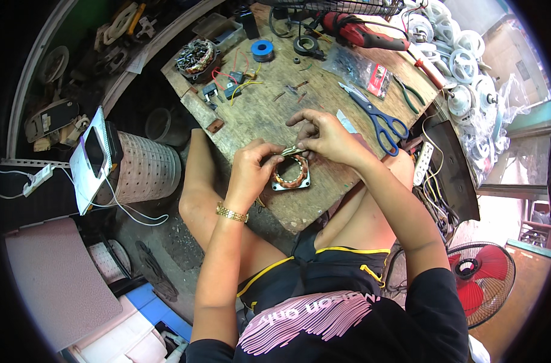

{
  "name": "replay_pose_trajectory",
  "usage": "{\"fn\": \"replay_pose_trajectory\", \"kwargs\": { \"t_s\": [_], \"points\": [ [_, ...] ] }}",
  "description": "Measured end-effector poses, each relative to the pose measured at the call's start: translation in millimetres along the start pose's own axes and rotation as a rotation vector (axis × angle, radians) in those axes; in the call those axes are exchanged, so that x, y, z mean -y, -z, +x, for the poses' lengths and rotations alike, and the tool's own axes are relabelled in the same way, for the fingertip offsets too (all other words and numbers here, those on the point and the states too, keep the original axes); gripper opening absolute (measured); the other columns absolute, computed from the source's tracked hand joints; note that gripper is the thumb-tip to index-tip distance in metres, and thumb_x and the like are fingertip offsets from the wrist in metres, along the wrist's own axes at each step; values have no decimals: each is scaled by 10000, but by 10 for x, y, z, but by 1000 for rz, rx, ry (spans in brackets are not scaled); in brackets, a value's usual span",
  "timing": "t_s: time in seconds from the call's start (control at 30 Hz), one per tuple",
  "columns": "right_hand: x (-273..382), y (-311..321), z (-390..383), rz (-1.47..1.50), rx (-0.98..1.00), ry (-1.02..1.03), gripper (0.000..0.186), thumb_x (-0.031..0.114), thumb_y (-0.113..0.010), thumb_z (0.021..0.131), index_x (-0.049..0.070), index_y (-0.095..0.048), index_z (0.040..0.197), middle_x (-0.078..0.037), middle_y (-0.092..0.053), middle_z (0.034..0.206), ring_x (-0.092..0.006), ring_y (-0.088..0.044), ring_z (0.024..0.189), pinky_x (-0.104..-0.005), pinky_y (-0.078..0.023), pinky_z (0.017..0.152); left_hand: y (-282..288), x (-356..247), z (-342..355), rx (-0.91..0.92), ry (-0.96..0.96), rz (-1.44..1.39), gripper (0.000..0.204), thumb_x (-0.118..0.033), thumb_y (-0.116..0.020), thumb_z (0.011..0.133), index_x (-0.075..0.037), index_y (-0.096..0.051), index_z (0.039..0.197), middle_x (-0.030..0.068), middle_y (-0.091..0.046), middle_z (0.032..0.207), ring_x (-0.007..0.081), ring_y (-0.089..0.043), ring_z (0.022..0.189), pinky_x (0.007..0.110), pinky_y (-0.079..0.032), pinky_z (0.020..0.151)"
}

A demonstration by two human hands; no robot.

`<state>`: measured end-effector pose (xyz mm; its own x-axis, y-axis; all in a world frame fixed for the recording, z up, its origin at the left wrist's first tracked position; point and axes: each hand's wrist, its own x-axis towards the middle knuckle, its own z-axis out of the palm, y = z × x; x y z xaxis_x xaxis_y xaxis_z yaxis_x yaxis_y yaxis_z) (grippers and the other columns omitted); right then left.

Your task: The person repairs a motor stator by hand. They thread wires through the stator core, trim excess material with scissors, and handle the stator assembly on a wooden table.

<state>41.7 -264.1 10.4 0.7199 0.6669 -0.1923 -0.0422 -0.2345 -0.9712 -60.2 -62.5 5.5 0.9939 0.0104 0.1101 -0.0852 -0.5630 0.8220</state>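
A thin, pale bundle was held just above the stator, raised between the two hands near the close edge of the surface. Its left end was pinched between thumb and forefinger of the left hand; so slim a piece was probably best governed by the fingertips. The thumb of the right hand was set at the other end, with the forefinger stretched away from it; whether the right fingers were closed on the bundle could not be told. The stator was laid with its flat plate on the surface, by which it was presumably steadied without being gripped, and it was placed in front of the body, where it could be reached by both hands. The scissors and pliers were laid to the right, the scissors' handles turned toward the body, perhaps for easy pick-up. Farther off, the spool and wired blocks were set, apparently out of the hands' way.
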Motion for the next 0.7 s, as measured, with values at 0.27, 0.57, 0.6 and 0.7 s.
{"fn": "replay_pose_trajectory", "kwargs": {
  "t_s": [0.27,0.57,0.6,0.7],
  "points": [
    [20,-134,-99,-23,-108,53,569,-117,-666,851,2,-567,1399,-51,-705,895,-90,-646,800,-260,-538,683,17,-28,-14,-25,-68,97,191,5,-782,799,-23,-765,987,132,-666,832,289,-676,747,383,-515,670],
    [-219,-78,-241,2,-204,-27,334,-21,-734,879,-33,-701,1211,-103,-753,988,-126,-677,873,-288,-563,752,12,-73,-4,-36,-66,104,228,10,-767,811,-10,-709,1030,137,-707,880,266,-695,758,373,-531,683],
    [-230,-61,-240,-134,-180,-35,276,-8,-747,873,-39,-734,1147,-105,-757,982,-133,-682,885,-296,-563,772,15,-84,-2,-25,-28,111,210,13,-767,810,-4,-695,1007,142,-713,886,270,-701,767,372,-535,690],
    [-181,-131,-216,-4,-197,-32,214,2,-758,865,-44,-757,1073,-104,-763,965,-149,-694,880,-312,-559,810,25,-28,-13,-49,-110,107,163,15,-770,805,6,-658,923,150,-709,866,290,-705,772,378,-535,688]
  ]
}}
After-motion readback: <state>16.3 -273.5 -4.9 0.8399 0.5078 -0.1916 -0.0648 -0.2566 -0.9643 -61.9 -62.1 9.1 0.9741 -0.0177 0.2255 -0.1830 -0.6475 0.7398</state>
